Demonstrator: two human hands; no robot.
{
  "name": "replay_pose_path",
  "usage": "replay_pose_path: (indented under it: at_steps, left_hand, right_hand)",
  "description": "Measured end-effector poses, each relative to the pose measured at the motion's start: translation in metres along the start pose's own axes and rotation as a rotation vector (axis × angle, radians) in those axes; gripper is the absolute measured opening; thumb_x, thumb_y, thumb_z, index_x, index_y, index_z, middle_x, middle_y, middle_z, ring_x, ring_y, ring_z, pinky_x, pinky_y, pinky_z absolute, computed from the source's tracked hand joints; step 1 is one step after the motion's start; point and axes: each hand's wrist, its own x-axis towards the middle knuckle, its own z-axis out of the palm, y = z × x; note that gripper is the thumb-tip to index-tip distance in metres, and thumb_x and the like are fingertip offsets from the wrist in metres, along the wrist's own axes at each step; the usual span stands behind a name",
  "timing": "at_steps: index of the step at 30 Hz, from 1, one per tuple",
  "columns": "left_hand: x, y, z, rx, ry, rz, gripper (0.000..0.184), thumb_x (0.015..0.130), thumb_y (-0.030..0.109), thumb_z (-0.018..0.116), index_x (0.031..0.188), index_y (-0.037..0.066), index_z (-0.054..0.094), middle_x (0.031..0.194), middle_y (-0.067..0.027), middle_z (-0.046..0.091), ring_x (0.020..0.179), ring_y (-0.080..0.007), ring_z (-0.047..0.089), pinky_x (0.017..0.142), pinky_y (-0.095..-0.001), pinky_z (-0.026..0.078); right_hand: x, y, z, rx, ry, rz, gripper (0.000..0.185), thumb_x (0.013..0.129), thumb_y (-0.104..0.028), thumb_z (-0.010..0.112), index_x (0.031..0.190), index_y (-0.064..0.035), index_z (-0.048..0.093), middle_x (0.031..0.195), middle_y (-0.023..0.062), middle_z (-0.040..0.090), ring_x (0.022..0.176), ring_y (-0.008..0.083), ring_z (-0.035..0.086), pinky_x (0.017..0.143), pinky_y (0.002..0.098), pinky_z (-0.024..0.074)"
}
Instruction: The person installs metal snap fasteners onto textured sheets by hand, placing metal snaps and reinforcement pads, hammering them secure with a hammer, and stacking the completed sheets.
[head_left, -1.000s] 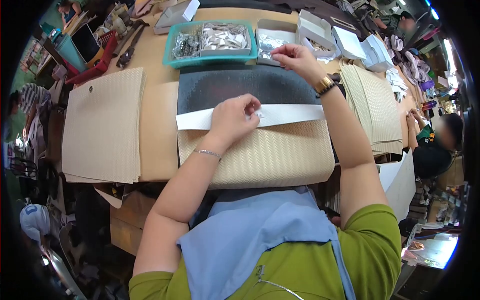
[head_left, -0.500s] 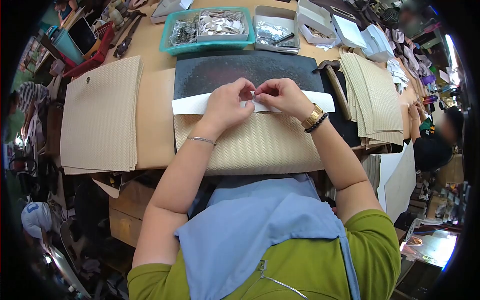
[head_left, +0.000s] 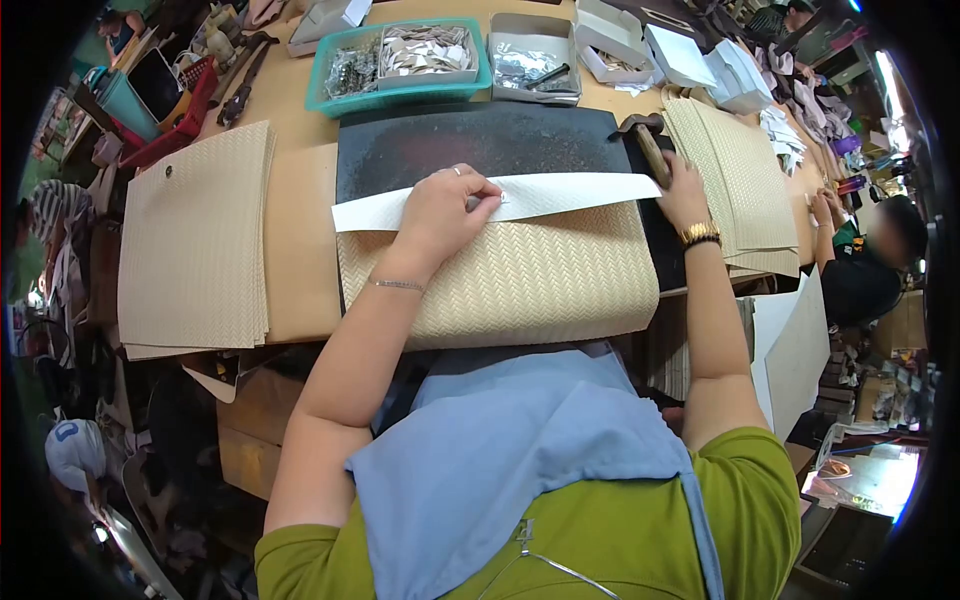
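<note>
My left hand rests on a white strip, thumb and forefinger pinched at a tiny piece too small to make out. The strip is the folded-back edge of a woven cream sheet, which lies partly over a dark board. To the right, my right hand is closed round the wooden handle of a hammer. The hammer's head points away from me, at the board's right edge.
Woven sheets are stacked at the left, more sheets at the right. Behind the board stand a teal tray of small parts and a white box holding a dark rod. A person sits at the far right.
My right hand has left the strip's middle, moved right and taken hold of the hammer handle. Earlier it came from the box to the strip. My left hand has stayed at the strip.
</note>
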Motion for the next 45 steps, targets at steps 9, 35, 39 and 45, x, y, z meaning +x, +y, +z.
replay_pose_path:
  at_steps: [9,35,39,45]
  left_hand:
    - [-0.005,-0.002,0.004,-0.037,0.045,0.006,0.014,0.083,0.015,0.075,0.091,0.003,0.074,0.081,-0.0074,0.064,0.066,-0.0175,0.06,0.063,-0.0297,0.05]
    - [-0.004,-0.003,0.002,-0.068,0.02,-0.045,0.009,0.081,0.007,0.073,0.088,0.0,0.072,0.081,-0.0091,0.063,0.069,-0.0183,0.063,0.066,-0.0301,0.052]
    - [-0.004,-0.003,0.002,-0.098,0.024,-0.042,0.014,0.08,0.009,0.076,0.088,-0.001,0.072,0.081,-0.0095,0.063,0.071,-0.0198,0.063,0.067,-0.0308,0.052]
    - [-0.004,0.001,-0.002,-0.06,0.02,-0.031,0.056,0.073,0.018,0.084,0.12,0.005,0.058,0.08,-0.0072,0.06,0.071,-0.0197,0.06,0.068,-0.0324,0.052]
  right_hand:
    - [-0.041,-0.046,-0.064,0.977,-0.202,0.421,0.036,0.101,-0.028,0.057,0.126,-0.0032,0.055,0.079,-0.0015,0.056,0.057,0.0039,0.049,0.049,0.0197,0.0381]
    - [-0.093,-0.151,-0.088,0.854,-0.297,-0.205,0.066,0.094,-0.002,0.059,0.154,-0.0146,0.034,0.089,0.0175,0.063,0.075,0.0247,0.061,0.074,0.033,0.0491]
    - [-0.094,-0.149,-0.081,0.852,-0.262,-0.222,0.066,0.094,-0.006,0.06,0.154,-0.0187,0.035,0.083,0.0191,0.061,0.071,0.0305,0.061,0.07,0.0365,0.0496]
    - [-0.066,-0.154,-0.124,0.479,-0.321,-0.357,0.061,0.096,-0.017,0.06,0.15,-0.034,0.039,0.073,0.0149,0.055,0.064,0.0323,0.059,0.06,0.0423,0.0489]
